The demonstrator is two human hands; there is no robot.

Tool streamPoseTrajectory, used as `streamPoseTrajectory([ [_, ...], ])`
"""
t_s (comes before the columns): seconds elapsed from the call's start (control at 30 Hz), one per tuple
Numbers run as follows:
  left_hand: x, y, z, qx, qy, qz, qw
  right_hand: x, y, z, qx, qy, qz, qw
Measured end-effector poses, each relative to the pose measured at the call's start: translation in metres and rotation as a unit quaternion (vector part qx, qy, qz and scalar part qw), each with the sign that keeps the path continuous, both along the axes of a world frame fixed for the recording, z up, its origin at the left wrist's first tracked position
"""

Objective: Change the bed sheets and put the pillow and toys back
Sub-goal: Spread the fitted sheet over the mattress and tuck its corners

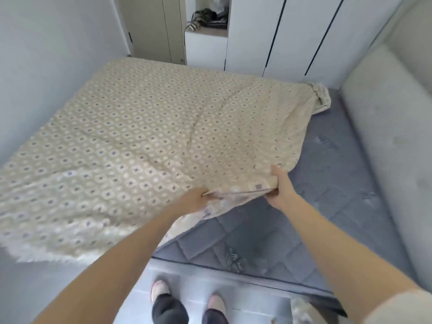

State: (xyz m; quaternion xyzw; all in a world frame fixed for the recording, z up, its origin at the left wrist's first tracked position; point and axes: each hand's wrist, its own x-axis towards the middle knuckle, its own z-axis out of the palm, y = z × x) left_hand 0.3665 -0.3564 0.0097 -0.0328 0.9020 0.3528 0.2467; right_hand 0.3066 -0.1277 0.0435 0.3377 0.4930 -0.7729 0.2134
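Observation:
A beige patterned sheet (131, 141) covers most of the bed, with its near right part lifted off the grey quilted mattress (311, 206). My left hand (194, 198) pinches the sheet's near edge. My right hand (281, 187) grips the same edge a little to the right, fingers curled under the fabric. The sheet's far right corner (321, 95) lies bunched on the mattress. No pillow or toys are in view.
A padded grey headboard (385, 136) runs along the bed's right side. White wardrobe doors (280, 31) stand behind the bed, with a niche holding dark clothes (208, 18). A wall (46, 54) borders the left. My feet in slippers (187, 298) stand on the floor.

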Motion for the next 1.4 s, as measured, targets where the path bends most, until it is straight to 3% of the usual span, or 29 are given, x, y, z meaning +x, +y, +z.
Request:
streamPoseTrajectory([
  [0.17,0.0,0.009,0.022,-0.03,0.075,-0.004,0.997,0.005,0.018,0.015,0.076,0.013,0.018,0.997],
  [0.27,-0.006,0.004,0.028,-0.052,0.117,0.034,0.991,-0.003,0.012,0.021,0.052,0.047,0.03,0.997],
  [0.43,-0.022,-0.026,0.022,-0.147,0.202,0.157,0.955,-0.02,-0.007,0.017,0.037,0.087,0.174,0.98],
  [0.53,-0.037,-0.043,0.013,-0.111,0.159,0.239,0.951,-0.026,-0.016,-0.002,0.072,0.052,0.258,0.962],
  [0.63,-0.055,-0.05,-0.003,-0.02,0.124,0.263,0.957,-0.035,-0.026,-0.033,0.12,-0.004,0.293,0.949],
  [0.77,-0.068,-0.048,-0.039,0.093,0.096,0.27,0.953,-0.045,-0.043,-0.091,0.222,-0.072,0.242,0.942],
  [0.87,-0.071,-0.047,-0.076,0.092,0.071,0.273,0.955,-0.044,-0.052,-0.144,0.274,-0.125,0.244,0.922],
  [1.1,-0.076,-0.047,-0.175,0.09,-0.042,0.225,0.969,-0.021,-0.073,-0.249,0.296,-0.243,0.239,0.892],
  [1.3,-0.071,-0.057,-0.225,0.07,-0.073,0.233,0.967,-0.014,-0.082,-0.297,0.231,-0.275,0.132,0.924],
  [1.4,-0.069,-0.059,-0.226,0.068,-0.073,0.239,0.966,-0.018,-0.079,-0.293,0.214,-0.249,0.021,0.944],
])
